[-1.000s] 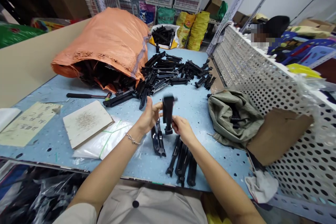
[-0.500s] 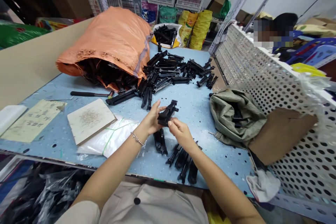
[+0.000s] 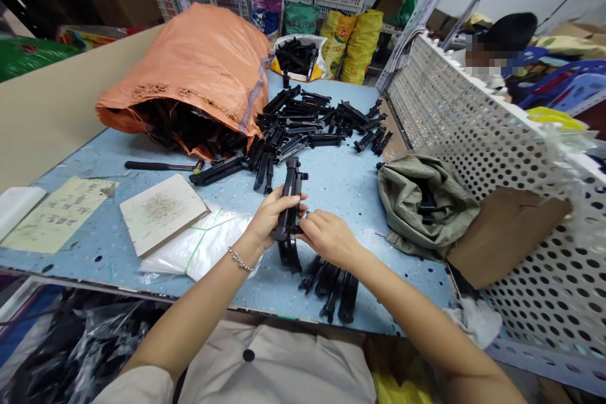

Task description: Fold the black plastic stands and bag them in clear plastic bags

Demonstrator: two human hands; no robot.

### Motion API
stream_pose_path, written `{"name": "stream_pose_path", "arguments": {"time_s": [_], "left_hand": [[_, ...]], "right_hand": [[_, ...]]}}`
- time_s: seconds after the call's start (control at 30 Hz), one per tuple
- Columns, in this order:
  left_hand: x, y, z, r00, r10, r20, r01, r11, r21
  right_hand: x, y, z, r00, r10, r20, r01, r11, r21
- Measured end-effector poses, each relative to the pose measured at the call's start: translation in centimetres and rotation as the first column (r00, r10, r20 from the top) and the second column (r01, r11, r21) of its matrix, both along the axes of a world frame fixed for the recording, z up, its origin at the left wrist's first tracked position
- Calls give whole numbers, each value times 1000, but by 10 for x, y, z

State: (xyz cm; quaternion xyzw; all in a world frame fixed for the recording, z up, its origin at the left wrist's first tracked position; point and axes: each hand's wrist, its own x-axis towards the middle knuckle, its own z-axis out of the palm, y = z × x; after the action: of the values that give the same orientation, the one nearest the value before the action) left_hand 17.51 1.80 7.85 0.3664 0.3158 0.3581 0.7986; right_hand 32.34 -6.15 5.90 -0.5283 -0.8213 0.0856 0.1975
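Note:
My left hand (image 3: 269, 218) is wrapped round a long black plastic part (image 3: 290, 197), thumb across its face, holding it nearly upright above the table. At the part's lower right end, my right hand (image 3: 329, 237) pinches with closed fingers; whether it grips the part itself or a small piece on it is hidden. Under the held part lies another black part (image 3: 290, 255). Several similar black parts (image 3: 334, 290) lie side by side near the table's front edge, below my right hand.
A heap of black parts (image 3: 303, 123) spreads before an orange sack (image 3: 189, 63). Left are a hammer (image 3: 158, 165), a square board (image 3: 163, 211) and wrapped plastic bags (image 3: 201, 243). A green cloth bag (image 3: 421, 208) and a perforated panel (image 3: 497, 164) stand right; a person sits beyond.
The held black part has turned from tilted to nearly upright. My left hand has closed further round it, and my right hand has shifted to its lower end.

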Motion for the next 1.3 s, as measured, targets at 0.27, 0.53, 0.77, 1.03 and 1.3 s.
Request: {"name": "stream_pose_path", "arguments": {"time_s": [0.27, 0.53, 0.77, 1.03, 1.3], "left_hand": [[-21, -14, -4, 985, -70, -160, 88, 990, 109], [-32, -34, -30, 901, 117, -418, 143, 829, 541], [-49, -46, -84, 673, 345, -654, 89, 840, 535], [-41, -49, -95, 670, 301, -678, 205, 803, 559], [-35, -13, -45, 969, 119, 216, -95, 989, -117]], "right_hand": [[11, 16, 20, 956, -248, -154, 217, 957, -192], [-3, 39, 0, 661, -470, -585, 30, 796, -605], [-12, 103, -25, 762, -529, -374, 177, 725, -665], [-40, 168, -27, 769, -541, -339, 129, 652, -747], [-13, 47, -19, 284, -568, -773, -684, 444, -578]]}}
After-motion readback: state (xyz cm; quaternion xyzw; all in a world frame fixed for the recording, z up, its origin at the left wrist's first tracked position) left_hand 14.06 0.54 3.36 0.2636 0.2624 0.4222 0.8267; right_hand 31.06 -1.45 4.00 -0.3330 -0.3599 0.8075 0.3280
